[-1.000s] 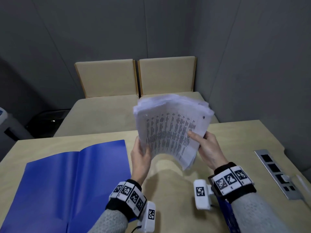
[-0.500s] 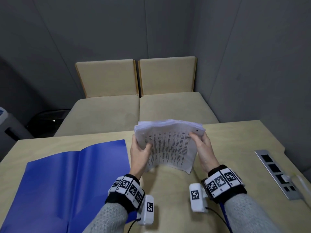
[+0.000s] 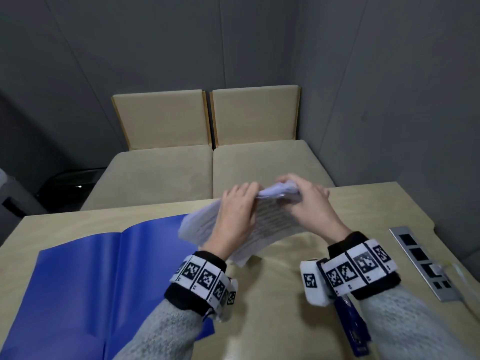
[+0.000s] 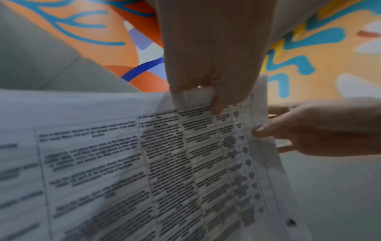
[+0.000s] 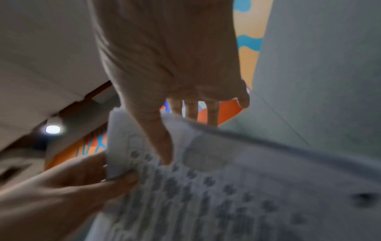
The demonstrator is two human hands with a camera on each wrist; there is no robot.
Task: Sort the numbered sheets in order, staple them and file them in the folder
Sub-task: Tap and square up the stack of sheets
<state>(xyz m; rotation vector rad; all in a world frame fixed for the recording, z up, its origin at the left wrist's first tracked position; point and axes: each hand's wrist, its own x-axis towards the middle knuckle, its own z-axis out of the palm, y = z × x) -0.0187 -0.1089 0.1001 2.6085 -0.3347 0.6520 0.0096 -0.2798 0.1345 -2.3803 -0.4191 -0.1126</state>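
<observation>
On the left part of the table lies the open blue folder. To its right, the left hand and the right hand each clamp fingers and thumb on the sheets. A second ago the stack was raised upright; now it is lowered and tilted flat near the far edge, so I judge the squaring is finishing before stapling. The printed table is too blurred to read. At the near edge, a blue stapler.

The left hand pinches the top edge of the printed sheets — thumb over the table's columns — while the right hand grips their side edge just beside it.
</observation>
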